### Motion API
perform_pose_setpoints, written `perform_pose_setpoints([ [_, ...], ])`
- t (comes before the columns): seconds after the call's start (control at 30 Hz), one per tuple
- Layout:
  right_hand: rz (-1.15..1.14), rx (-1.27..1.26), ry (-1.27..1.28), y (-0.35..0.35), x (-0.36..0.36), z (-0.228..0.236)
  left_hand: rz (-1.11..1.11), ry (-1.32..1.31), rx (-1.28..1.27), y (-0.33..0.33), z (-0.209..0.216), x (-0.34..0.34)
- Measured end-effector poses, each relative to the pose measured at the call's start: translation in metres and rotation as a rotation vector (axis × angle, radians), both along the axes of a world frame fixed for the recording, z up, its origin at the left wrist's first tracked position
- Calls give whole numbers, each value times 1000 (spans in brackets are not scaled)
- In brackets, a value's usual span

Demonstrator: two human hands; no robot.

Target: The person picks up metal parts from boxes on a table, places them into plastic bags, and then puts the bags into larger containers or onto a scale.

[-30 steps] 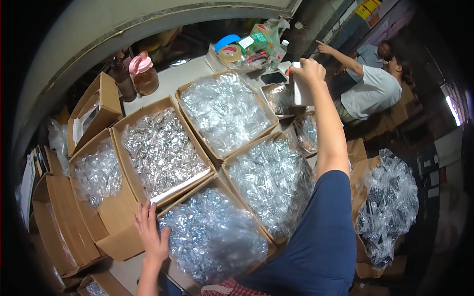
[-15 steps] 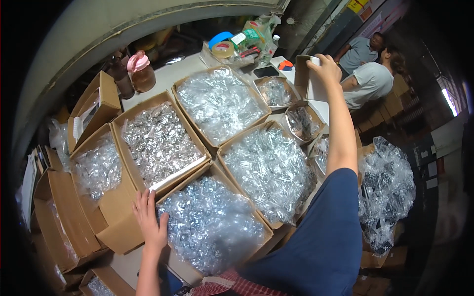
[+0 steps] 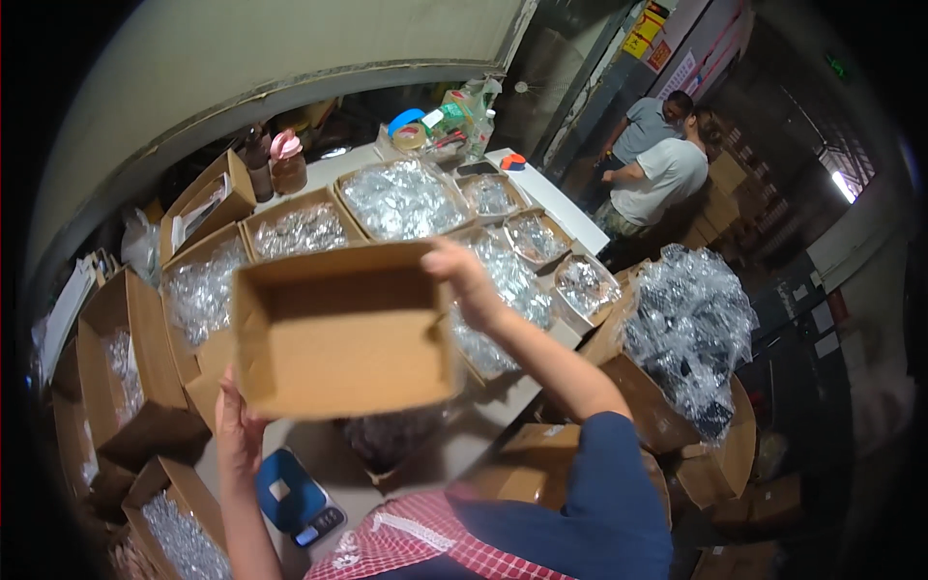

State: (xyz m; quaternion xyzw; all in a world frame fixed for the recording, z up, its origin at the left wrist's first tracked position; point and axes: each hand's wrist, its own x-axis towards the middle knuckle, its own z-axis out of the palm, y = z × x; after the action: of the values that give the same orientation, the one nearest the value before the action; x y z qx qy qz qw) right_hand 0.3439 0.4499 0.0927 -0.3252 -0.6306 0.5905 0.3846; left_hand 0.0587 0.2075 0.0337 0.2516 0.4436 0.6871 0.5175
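A shallow brown cardboard box is held up over the table, tilted so its bare inside faces me. My right hand grips its upper right corner, fingers closed on the rim. At its lower left corner my left hand holds the side; some of those fingers are hidden behind the cardboard. Behind the held box stand boxes filled with small clear plastic packets, among them one at the back and one partly covered on the right. A filled box below it is mostly hidden.
A blue scale sits on the table near my left forearm. Small packet boxes line the right edge. A big plastic-wrapped bundle rises in a carton at right. Two people stand beyond the table.
My right hand has brought the cardboard box from the far right to in front of me. My left hand has left the filled box's edge and now holds the brought one.
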Motion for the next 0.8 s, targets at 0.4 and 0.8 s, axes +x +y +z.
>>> perform_pose_setpoints([
  [0.4, 698, 61, -493, -166, -114, -65, 326, -64, -281, -204, -20, -31],
  [0.8, 489, 659, -856, -182, -168, -130, 429, 1098, -640, -220, -143, -84],
])
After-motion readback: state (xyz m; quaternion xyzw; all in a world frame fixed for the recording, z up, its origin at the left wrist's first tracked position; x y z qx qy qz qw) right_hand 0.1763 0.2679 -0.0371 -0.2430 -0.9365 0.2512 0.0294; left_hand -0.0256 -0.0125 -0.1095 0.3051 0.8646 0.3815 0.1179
